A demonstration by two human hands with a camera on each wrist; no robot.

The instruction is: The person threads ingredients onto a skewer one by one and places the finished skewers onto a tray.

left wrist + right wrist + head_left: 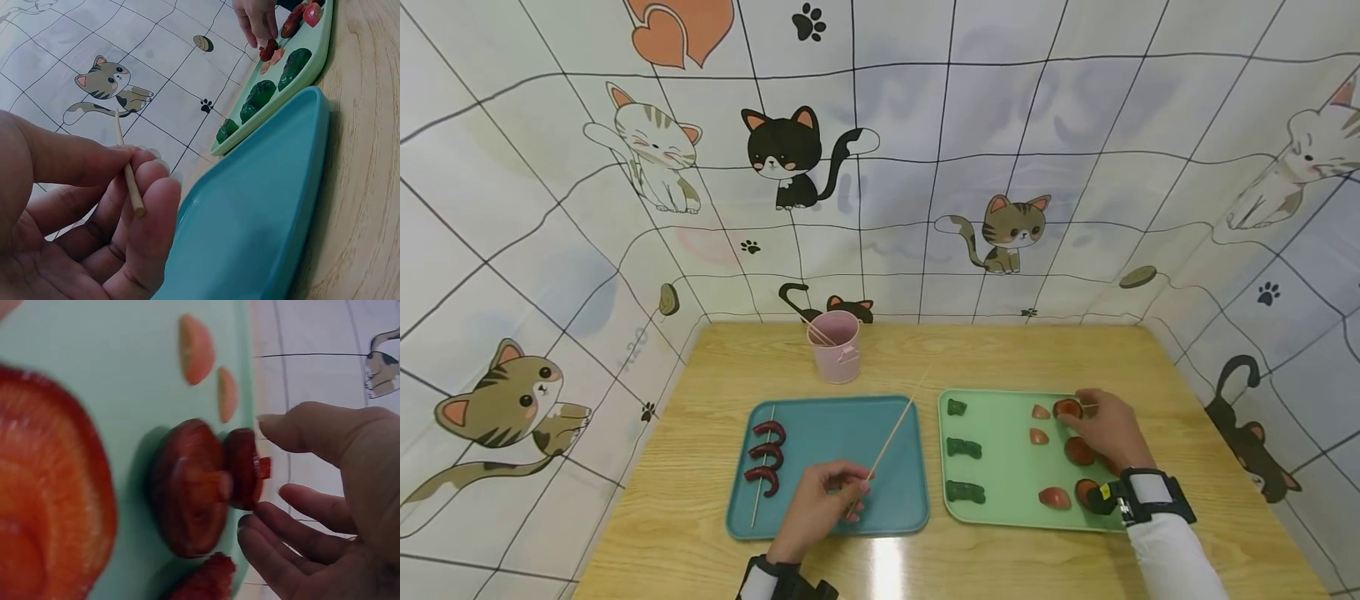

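Observation:
My left hand pinches a thin wooden skewer between thumb and fingers, above the blue tray. Its blunt end faces the left wrist camera. Over at the back right of the green tray, my right hand has thumb and fingers spread around a small reddish-brown mushroom. The thumb stands just off its edge, with the fingertips close on the other side. A larger mushroom lies beside it. On the blue tray, a skewer runs through dark red curved pieces.
Dark green pieces line the green tray's left side, with pale red wedges further right. More mushrooms lie near my right wrist. A pink bucket holding skewers stands behind the blue tray, before the cat-print wall.

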